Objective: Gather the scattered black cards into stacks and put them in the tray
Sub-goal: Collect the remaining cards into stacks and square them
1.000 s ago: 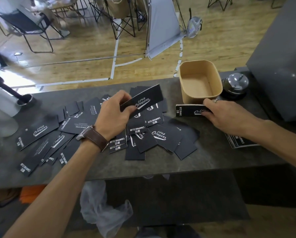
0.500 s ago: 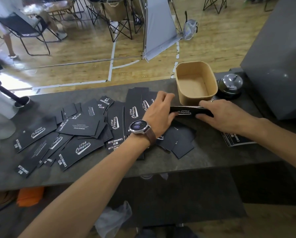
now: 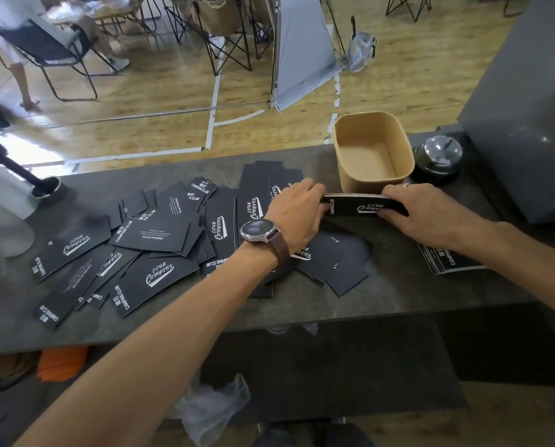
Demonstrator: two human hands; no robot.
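The left hand point(image 3: 297, 209) has carried its card over — now both it and the right hand point(image 3: 426, 212) pinch 1 stack point(image 3: 363, 206) just before the empty tray point(image 3: 374, 150); the pile point(image 3: 160, 240) remains scattered.

We see the left hand point(image 3: 297, 209) and right hand point(image 3: 430, 214) gripping opposite ends of a stack of black cards point(image 3: 363, 206) just in front of the tray point(image 3: 374, 150). More black cards point(image 3: 160, 235) lie scattered across the desk point(image 3: 398, 291), and a bell point(image 3: 438, 156) sits beside the tray.

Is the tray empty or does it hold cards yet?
Empty. The tray shows only its bare brown floor; the stack is outside it, held between the left hand and right hand.
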